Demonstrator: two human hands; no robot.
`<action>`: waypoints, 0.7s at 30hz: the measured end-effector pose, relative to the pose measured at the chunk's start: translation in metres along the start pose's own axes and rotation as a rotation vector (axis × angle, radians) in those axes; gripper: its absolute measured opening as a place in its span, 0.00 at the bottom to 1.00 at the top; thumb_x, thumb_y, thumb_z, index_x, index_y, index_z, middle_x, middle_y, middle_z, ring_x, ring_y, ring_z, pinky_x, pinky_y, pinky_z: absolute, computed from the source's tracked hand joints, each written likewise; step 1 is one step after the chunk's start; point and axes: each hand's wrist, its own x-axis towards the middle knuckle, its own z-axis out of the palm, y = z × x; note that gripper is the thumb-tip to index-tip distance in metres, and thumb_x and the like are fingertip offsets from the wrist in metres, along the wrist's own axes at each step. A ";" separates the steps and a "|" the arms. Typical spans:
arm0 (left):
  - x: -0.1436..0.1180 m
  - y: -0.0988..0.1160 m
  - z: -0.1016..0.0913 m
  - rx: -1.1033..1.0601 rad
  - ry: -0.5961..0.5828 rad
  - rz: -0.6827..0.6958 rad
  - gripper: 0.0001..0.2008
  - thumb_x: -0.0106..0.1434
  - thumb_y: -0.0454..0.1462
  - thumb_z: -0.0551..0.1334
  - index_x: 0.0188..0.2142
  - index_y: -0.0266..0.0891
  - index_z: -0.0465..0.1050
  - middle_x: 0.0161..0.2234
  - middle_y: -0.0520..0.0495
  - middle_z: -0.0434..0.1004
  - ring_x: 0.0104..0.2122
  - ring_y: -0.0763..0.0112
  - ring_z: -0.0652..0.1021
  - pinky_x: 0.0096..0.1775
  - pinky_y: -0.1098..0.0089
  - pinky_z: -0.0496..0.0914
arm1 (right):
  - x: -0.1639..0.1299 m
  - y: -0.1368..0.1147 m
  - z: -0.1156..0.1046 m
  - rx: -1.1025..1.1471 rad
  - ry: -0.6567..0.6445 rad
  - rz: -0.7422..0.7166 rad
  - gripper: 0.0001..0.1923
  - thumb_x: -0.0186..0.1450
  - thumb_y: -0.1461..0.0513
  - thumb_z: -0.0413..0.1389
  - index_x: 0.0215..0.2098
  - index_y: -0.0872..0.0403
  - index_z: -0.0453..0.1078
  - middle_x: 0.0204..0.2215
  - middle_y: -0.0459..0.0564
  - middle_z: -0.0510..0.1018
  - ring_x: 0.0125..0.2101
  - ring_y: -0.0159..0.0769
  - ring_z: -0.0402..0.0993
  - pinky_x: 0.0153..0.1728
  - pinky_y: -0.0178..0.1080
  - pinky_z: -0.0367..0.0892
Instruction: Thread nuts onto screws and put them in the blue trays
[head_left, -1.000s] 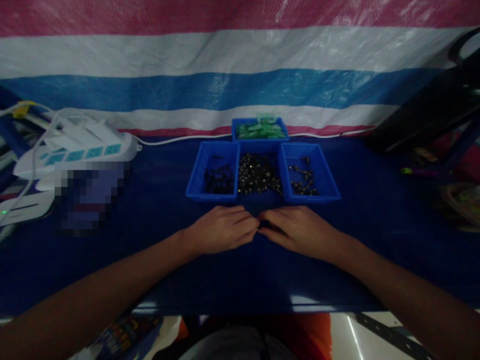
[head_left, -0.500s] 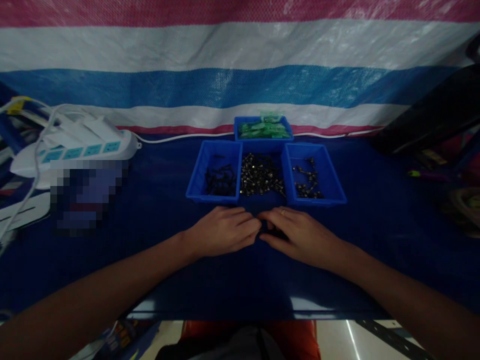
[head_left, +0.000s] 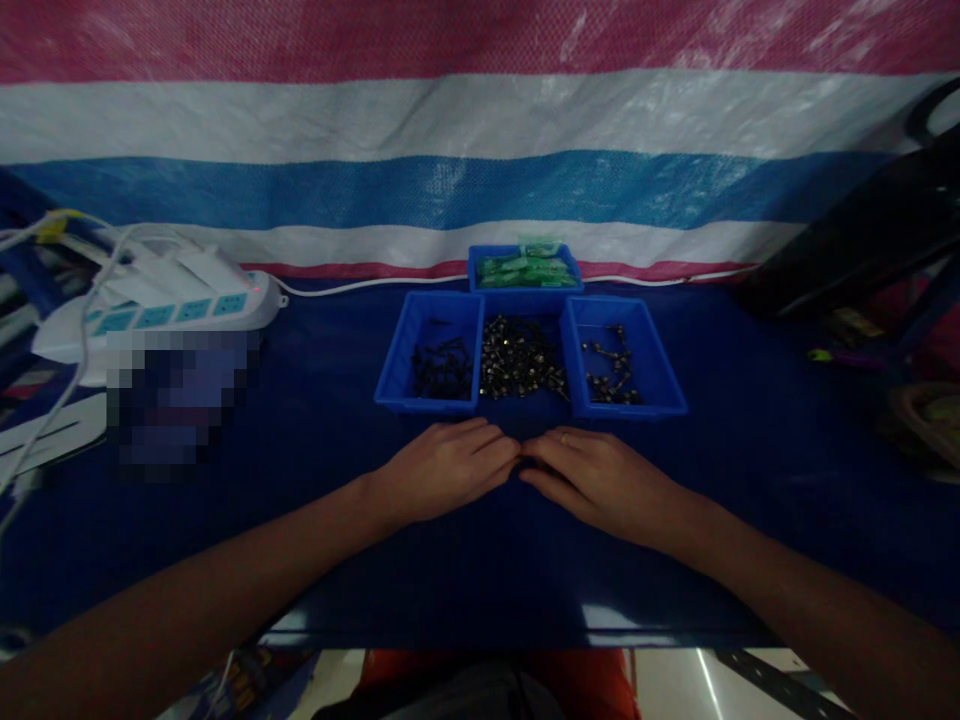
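Observation:
My left hand (head_left: 457,466) is closed, its fingers curled and its fingertips pressed together; anything in them is hidden. Touching it fingertip to fingertip is my right hand (head_left: 596,475), which wears a ring and has its fingers drawn in a pinch. Whatever it holds is too small or too dark to name. Just beyond the hands stand a left blue bin (head_left: 388,368) with dark screw-like parts (head_left: 444,368) and a right blue bin (head_left: 664,375) with a few shiny metal fittings (head_left: 619,365). Between these bins lies a heap of small metal fittings (head_left: 521,355).
Behind the heap is a blue bin (head_left: 525,288) of green packets (head_left: 525,268). A white power strip (head_left: 262,305) with plugs and cables sits at left. Striped sheeting (head_left: 450,110) hangs behind the blue table (head_left: 315,400). A dark object (head_left: 847,235) leans at right.
My right fingers have closed in against my left fingertips, narrowing the gap between the hands. The whole view has shifted slightly downward in the picture. The bins stay in place.

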 end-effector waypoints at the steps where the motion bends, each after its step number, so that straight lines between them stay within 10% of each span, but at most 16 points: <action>1: 0.001 0.001 0.000 -0.003 -0.007 -0.003 0.10 0.66 0.36 0.48 0.33 0.36 0.66 0.29 0.50 0.68 0.30 0.74 0.70 0.34 0.73 0.67 | 0.000 0.001 0.001 -0.017 0.006 0.000 0.09 0.66 0.61 0.45 0.38 0.55 0.65 0.30 0.48 0.72 0.33 0.33 0.69 0.36 0.37 0.64; 21: 0.000 0.001 -0.004 -0.154 0.103 -0.081 0.11 0.66 0.38 0.49 0.38 0.35 0.67 0.30 0.50 0.69 0.31 0.76 0.72 0.34 0.75 0.68 | -0.001 0.007 -0.002 -0.080 0.071 0.002 0.10 0.67 0.62 0.44 0.37 0.55 0.66 0.30 0.48 0.73 0.32 0.32 0.70 0.36 0.36 0.65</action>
